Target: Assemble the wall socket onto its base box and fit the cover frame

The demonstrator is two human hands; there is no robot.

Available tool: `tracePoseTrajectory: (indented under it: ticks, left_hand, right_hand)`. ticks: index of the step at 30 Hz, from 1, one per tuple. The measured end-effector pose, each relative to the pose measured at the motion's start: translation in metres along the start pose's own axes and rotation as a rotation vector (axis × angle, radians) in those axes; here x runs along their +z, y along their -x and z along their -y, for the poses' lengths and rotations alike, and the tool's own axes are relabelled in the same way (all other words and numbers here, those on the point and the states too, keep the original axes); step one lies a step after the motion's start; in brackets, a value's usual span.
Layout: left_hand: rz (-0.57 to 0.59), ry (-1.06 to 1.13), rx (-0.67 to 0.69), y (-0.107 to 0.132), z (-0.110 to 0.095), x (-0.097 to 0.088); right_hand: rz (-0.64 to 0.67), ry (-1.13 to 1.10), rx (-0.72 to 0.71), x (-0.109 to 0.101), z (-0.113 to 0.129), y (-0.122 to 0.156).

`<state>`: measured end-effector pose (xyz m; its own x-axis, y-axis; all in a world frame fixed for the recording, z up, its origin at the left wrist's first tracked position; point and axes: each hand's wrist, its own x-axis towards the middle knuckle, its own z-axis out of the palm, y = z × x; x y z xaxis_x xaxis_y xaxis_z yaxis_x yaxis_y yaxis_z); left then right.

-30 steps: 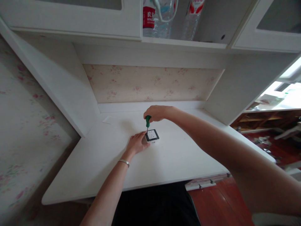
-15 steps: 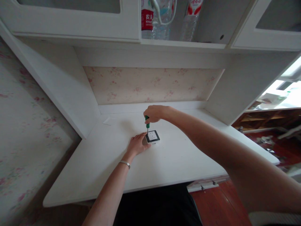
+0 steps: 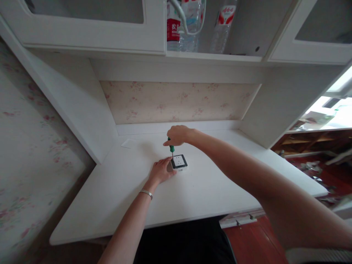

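A wall socket [image 3: 179, 161] with a white face and a dark frame, on a white box base, lies on the white desk. My left hand [image 3: 161, 171] grips it from the left side, fingers at the far edge and thumb at the near edge. My right hand [image 3: 176, 135] is closed around the green handle of a screwdriver [image 3: 172, 149]. The screwdriver stands nearly upright, its metal shaft pointing down to the left edge of the socket's frame. At this size I cannot make out a screw under the tip.
A thin white plate-like piece [image 3: 128, 143] lies at the back left of the desk [image 3: 209, 183]. Overhead, a cabinet shelf [image 3: 214, 56] holds several plastic bottles [image 3: 222, 27] and a pale cable [image 3: 182, 16]. Side panels close in the desk at left and right.
My right hand has turned a little on the screwdriver handle, and its thumb now sticks out to the left. My left hand stays on the socket. The camera view has shifted slightly.
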<state>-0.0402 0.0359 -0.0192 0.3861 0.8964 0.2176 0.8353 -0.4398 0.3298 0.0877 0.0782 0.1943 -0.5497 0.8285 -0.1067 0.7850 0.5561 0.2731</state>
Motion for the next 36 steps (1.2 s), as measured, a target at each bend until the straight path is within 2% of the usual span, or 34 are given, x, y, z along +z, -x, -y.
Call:
tracePoseTrajectory:
  ticks: [4,8,15,36]
  left_hand:
    - [0.007,0.001,-0.003,0.000,0.000,-0.001]
    - [0.018,0.003,0.003,0.000,-0.001,-0.002]
    - [0.007,0.001,-0.004,0.001,-0.004,-0.005]
    - [0.008,-0.005,-0.010,0.001,-0.005,-0.005]
  right_hand:
    - [0.029,-0.020,-0.024,-0.004,-0.006,0.009]
    - [-0.008,-0.058,-0.075,-0.004,-0.026,0.025]
    - [0.048,-0.037,-0.054,0.008,-0.057,0.045]
    - [0.089,-0.025,-0.063,0.012,-0.054,0.051]
